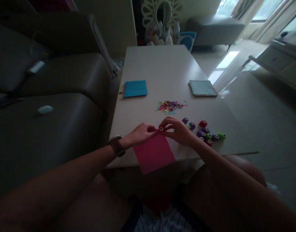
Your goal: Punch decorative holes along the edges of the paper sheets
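A pink sheet point(154, 154) hangs from my fingers over the table's front edge. My left hand point(144, 132), below a brown watch strap, pinches its top edge. My right hand point(177, 130) grips a small red piece with a white ring and dark centre point(161, 129), held against the sheet's top corner. Just beyond my hands lies a pile of colourful small bits point(171, 106). Right of my right hand is a group of purple, green and red pieces point(208, 136) of the same kind.
On the white table point(155, 64), a blue packet point(135, 88) lies at the left and a pale, flat rectangular item point(203, 88) at the right. A grey sofa point(73, 77) stands along the left side. My knees are below the front edge.
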Tool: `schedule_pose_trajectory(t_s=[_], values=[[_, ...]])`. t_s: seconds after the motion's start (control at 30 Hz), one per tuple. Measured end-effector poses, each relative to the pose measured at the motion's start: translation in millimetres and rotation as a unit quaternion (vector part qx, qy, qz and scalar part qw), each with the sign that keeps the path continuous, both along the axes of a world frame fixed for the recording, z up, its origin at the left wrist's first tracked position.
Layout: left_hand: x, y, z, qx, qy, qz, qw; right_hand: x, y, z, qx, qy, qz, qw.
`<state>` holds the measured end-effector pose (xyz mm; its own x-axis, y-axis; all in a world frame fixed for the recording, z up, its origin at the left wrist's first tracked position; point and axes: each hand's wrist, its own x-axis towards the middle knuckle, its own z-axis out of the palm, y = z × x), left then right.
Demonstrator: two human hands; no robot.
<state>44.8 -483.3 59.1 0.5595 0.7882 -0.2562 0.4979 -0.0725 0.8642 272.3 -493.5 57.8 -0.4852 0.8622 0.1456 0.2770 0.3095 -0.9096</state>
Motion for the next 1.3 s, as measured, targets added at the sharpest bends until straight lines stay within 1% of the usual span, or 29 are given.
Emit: schedule_pose_trajectory(t_s=[0.1,0.23,0.33,0.47,0.53,0.6,0.67,0.77,0.83,0.87,0.93,1.0,1.03,1.1,1.17,1.2,1.3], values=[[0.7,-0.5,-1.4,-0.063,-0.05,-0.008,0.997,-1.9,-0.4,1.5,-0.011,0.02,-0.005,1.0],[0.3,-0.2,-0.7,-0.131,-0.059,0.0,0.99,-0.6,1.3,2.8,-0.02,0.051,-0.024,0.998],[-1.2,0.9,0.4,-0.129,-0.056,0.004,0.99,2.2,4.1,1.1,-0.021,0.062,-0.053,0.996],[-3.3,1.7,0.6,-0.11,-0.06,-0.002,0.992,7.3,10.5,-6.3,-0.013,0.034,-0.112,0.993],[-4.1,2.2,-0.2,-0.103,-0.065,-0.006,0.992,10.0,13.1,-10.8,-0.012,0.019,-0.115,0.993],[-4.7,2.9,-1.1,-0.092,-0.065,-0.01,0.994,12.8,14.0,-14.5,0.0,-0.02,-0.099,0.995],[-4.9,3.7,-1.6,-0.074,-0.061,-0.014,0.995,15.8,13.1,-17.0,0.035,-0.102,-0.088,0.99],[-4.6,4.2,-0.6,-0.048,-0.065,-0.032,0.996,19.4,10.2,-18.7,0.079,-0.248,-0.081,0.962],[-4.1,3.9,0.9,-0.041,-0.074,-0.048,0.995,20.3,8.9,-18.5,0.078,-0.302,-0.077,0.947],[-3.7,3.6,1.7,-0.037,-0.075,-0.053,0.995,20.2,8.8,-17.7,0.078,-0.309,-0.074,0.945],[-2.8,2.8,3.3,-0.028,-0.073,-0.06,0.995,18.8,9.1,-14.5,0.086,-0.277,-0.069,0.955],[-1.5,2.0,4.4,-0.018,-0.071,-0.066,0.995,16.5,9.4,-8.5,0.086,-0.196,-0.05,0.975],[-0.9,1.6,4.8,-0.013,-0.072,-0.07,0.995,15.2,9.1,-4.8,0.07,-0.151,-0.031,0.986],[0.3,0.7,5.3,-0.006,-0.081,-0.08,0.993,12.7,7.6,2.6,0.014,-0.076,0.017,0.997],[1.3,-0.1,5.3,-0.001,-0.093,-0.09,0.992,10.9,5.4,7.7,-0.043,-0.03,0.054,0.997],[1.7,-0.5,5.3,0.0,-0.099,-0.092,0.991,10.3,4.4,8.8,-0.063,-0.015,0.061,0.996],[2.7,-1.1,5.9,0.005,-0.107,-0.089,0.99,9.7,3.1,8.7,-0.108,0.024,0.051,0.993]])
